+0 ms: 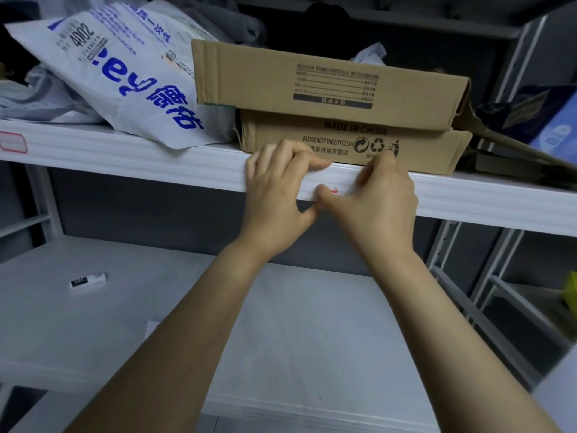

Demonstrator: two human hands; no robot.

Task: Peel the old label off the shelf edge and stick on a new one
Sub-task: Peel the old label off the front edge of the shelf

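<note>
- White metal shelving fills the view, with a ribbed shelf edge (187,170) running across the middle.
- On that edge, a label (335,189) with red marks shows between the two thumbs, mostly hidden.
- Left hand (278,189) presses fingers over the edge's top, thumb beneath, pinching nothing visible.
- Right hand (379,198) pins the label with thumb and fingertips; whether it pinches a corner is unclear.
- Both forearms reach up, bare.
- Two stacked cardboard boxes (343,120) sit just behind the hands, beside one white plastic bag (125,82).
- One more red-bordered label (12,141) sits far left on the edge.
- One small tag (88,279) lies on the lower shelf (281,323).
</note>
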